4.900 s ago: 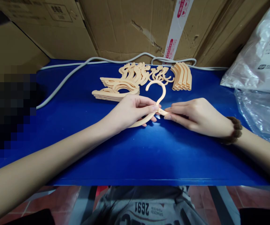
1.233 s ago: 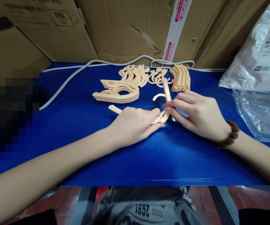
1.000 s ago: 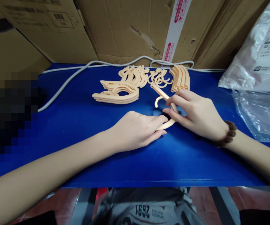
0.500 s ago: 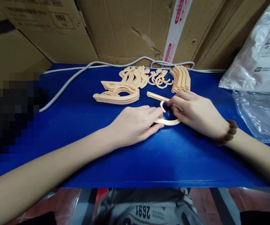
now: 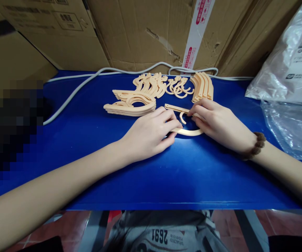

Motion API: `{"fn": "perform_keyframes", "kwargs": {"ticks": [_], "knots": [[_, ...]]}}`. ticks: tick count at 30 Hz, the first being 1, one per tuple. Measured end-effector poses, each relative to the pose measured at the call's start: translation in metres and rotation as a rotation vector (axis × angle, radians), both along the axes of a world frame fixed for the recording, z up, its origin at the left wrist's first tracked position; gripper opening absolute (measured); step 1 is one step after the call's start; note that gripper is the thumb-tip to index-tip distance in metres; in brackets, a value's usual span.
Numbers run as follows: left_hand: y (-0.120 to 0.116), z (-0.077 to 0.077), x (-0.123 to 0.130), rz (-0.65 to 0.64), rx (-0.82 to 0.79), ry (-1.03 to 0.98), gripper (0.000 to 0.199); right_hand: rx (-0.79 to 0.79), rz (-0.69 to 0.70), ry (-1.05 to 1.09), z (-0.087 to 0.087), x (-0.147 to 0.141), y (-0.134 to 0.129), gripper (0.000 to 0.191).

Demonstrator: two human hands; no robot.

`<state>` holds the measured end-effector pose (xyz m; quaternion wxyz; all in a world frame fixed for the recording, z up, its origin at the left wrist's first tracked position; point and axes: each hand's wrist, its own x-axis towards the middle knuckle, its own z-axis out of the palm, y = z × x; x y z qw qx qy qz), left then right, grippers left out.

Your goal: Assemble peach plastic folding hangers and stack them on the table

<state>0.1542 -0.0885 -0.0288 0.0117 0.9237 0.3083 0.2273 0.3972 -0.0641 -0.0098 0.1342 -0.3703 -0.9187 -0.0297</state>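
Observation:
Between my hands lies a cream plastic folding hanger (image 5: 189, 132), with a curved arm at the front, a straight arm behind and a small hook (image 5: 182, 118) between them. My left hand (image 5: 152, 131) pinches the left end of the curved arm. Fingers of my right hand (image 5: 211, 120) close around the right side, where the arms meet; that joint is hidden beneath them. Left of the hanger is a stack of folded cream hangers (image 5: 130, 111). Behind are a pile of curved arms (image 5: 151, 85), loose hooks (image 5: 178, 87) and a row of straighter arms (image 5: 202, 86).
A white cable (image 5: 74, 98) runs along the back of the blue table (image 5: 151, 185). Cardboard boxes (image 5: 140, 31) stand behind it. Clear plastic bags (image 5: 284, 70) lie at the right. The far left is blurred out by pixels.
My left hand has shifted slightly back, and the curved arm's left end has moved back and left with it, nearer the straight arm. My right hand stays almost in place.

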Motion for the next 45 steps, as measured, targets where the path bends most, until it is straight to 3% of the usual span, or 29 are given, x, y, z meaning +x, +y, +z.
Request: {"fn": "perform_keyframes", "kwargs": {"ticks": [19, 22, 25, 29, 32, 38, 45], "knots": [[0.000, -0.001, 0.001, -0.021, -0.069, -0.020, 0.022, 0.047, -0.082, -0.138, 0.002, -0.002, -0.002, 0.026], [-0.002, 0.006, 0.002, 0.023, -0.058, -0.061, 0.025, 0.098, -0.067, -0.160, 0.002, -0.003, -0.002, 0.025], [0.003, 0.025, -0.002, 0.152, -0.069, -0.143, 0.024, 0.185, -0.043, -0.168, 0.004, -0.006, -0.006, 0.025], [0.029, 0.054, -0.019, 0.443, -0.138, -0.200, 0.026, 0.207, 0.065, -0.113, 0.006, -0.014, -0.016, 0.027], [0.065, 0.063, -0.038, 0.609, -0.162, -0.152, 0.028, 0.170, 0.176, -0.087, 0.003, -0.019, -0.023, 0.030], [0.135, 0.046, -0.063, 0.782, -0.357, -0.166, 0.004, 0.101, 0.258, -0.007, -0.004, -0.024, -0.025, 0.031], [0.167, 0.032, -0.059, 0.845, -0.512, -0.124, 0.027, 0.149, 0.271, -0.026, -0.004, -0.023, -0.024, 0.030]]}}
